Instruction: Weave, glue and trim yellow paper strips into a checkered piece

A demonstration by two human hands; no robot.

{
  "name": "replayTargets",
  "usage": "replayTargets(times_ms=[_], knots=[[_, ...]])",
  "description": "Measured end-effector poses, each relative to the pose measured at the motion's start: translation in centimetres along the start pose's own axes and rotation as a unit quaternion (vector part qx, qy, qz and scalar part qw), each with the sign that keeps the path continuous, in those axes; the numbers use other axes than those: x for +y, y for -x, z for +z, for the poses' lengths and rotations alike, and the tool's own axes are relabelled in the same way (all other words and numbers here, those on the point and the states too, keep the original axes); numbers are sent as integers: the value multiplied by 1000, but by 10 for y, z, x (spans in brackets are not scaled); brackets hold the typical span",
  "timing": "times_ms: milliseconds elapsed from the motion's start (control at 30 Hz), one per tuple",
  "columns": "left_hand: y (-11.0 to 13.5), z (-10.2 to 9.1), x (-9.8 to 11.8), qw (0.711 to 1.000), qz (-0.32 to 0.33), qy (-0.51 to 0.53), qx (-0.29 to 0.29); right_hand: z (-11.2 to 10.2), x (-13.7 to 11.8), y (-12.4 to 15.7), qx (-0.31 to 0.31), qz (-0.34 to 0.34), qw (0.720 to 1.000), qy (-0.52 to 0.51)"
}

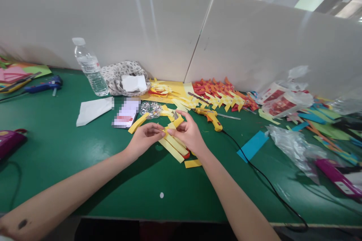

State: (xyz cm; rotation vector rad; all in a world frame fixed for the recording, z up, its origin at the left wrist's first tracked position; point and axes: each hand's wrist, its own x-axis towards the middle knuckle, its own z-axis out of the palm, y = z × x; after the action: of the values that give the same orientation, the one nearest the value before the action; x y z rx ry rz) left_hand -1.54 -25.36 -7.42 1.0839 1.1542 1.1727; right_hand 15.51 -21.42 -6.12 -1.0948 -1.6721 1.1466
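Both my hands meet over the middle of the green table. My left hand [147, 138] is closed, thumb and fingertips pinching the left side of a yellow paper strip piece [171, 128]. From the right, my right hand [188, 131] grips the same piece between thumb and fingers. Below them lie pale yellow paper strips [172, 148], with a bit of red showing at their lower end. Another yellow strip [138, 123] lies just left of my fingers, and a short one [193, 163] is by my right wrist. A clear round tray of small eye-like discs [151, 109] sits behind.
A yellow glue gun [209, 116] with a black cord lies right of my hands. Woven paper fish [217, 94] line the partition. At left stand a water bottle [90, 67] and a phone [127, 113]. Blue paper [253, 145] and a plastic bag [294, 148] lie right.
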Motion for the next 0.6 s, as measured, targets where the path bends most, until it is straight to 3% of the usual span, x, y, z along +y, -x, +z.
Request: replayTargets(times_ms=[233,400,600], knots=[[-3,-3,-4,998,34,-34,-29,1,0,0,-7,5,998,65],[-5,-4,-9,997,59,-32,-49,2,-3,1,-15,5,999,51],[-5,-5,-7,996,90,-21,-11,-2,-3,-2,-5,29,1000,-3]])
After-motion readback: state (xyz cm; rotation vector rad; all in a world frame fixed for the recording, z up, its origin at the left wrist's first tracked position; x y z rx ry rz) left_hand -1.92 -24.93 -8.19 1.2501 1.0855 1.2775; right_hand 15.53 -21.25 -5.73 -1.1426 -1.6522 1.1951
